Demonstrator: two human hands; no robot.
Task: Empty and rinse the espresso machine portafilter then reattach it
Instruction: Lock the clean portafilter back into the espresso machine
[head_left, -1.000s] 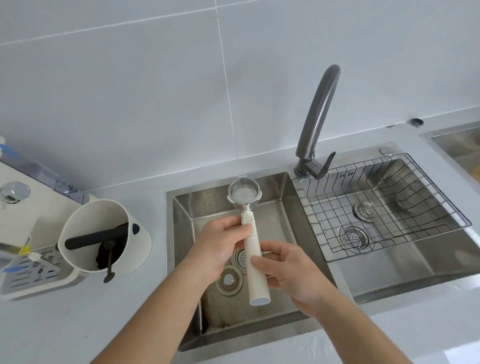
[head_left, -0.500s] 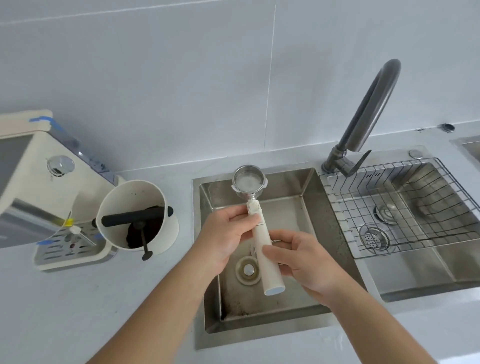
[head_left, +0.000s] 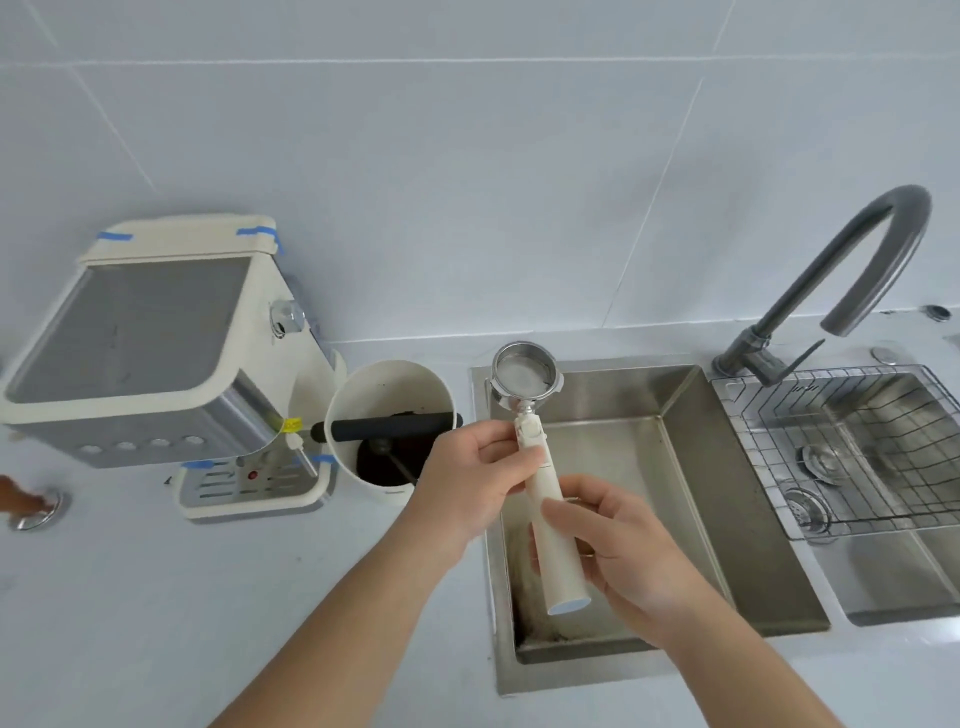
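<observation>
The portafilter (head_left: 525, 376) has a round steel basket that faces up and looks clean, and a long cream handle that runs down toward me. It hangs over the left edge of the small sink basin (head_left: 675, 493). My left hand (head_left: 470, 480) pinches the handle just below the basket. My right hand (head_left: 618, 551) wraps the lower part of the handle from the right. The cream and steel espresso machine (head_left: 156, 358) stands on the counter at the left, apart from the portafilter.
A white knock box (head_left: 389, 400) with a black bar and dark grounds stands between the machine and the sink. A grey curved faucet (head_left: 852, 291) rises at the right, above a second basin holding a wire rack (head_left: 857, 447). A round metal fitting (head_left: 39, 512) sits in the counter at far left.
My view has swung left, so the whole espresso machine has come into sight. Both hands keep the same hold on the portafilter, which now sits nearer the sink's left edge.
</observation>
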